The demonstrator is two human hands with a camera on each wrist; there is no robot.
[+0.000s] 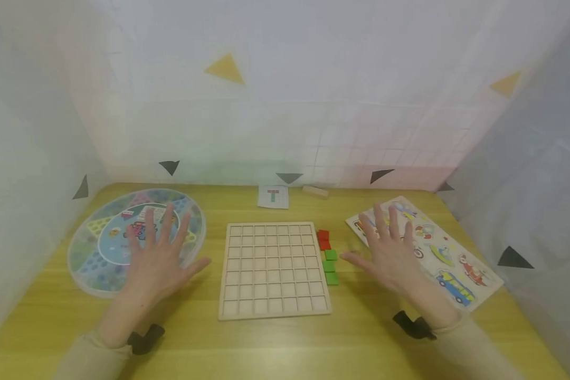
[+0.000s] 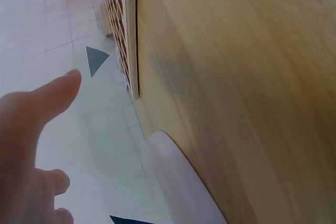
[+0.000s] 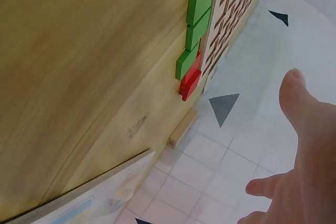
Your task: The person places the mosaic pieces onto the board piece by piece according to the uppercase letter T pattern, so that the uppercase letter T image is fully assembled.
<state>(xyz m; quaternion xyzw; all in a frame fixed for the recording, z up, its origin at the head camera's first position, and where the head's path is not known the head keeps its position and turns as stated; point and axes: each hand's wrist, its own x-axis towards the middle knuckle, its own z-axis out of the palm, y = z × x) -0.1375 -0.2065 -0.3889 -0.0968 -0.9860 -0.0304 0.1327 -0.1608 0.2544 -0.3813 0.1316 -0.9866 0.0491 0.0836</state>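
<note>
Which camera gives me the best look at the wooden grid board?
The head view: it shows the whole grid board from above, every square visible. Both wrist views catch only part, slanted and cut off by the frame.

Red tiles (image 1: pixel 324 244) and green tiles (image 1: pixel 330 266) lie beside the flat wooden grid board (image 1: pixel 274 276).

Wood-grain table (image 1: pixel 271 343), pale walls (image 1: pixel 361 53), perhaps of sheeting, yellow and dark triangles (image 1: pixel 226 69)
</note>
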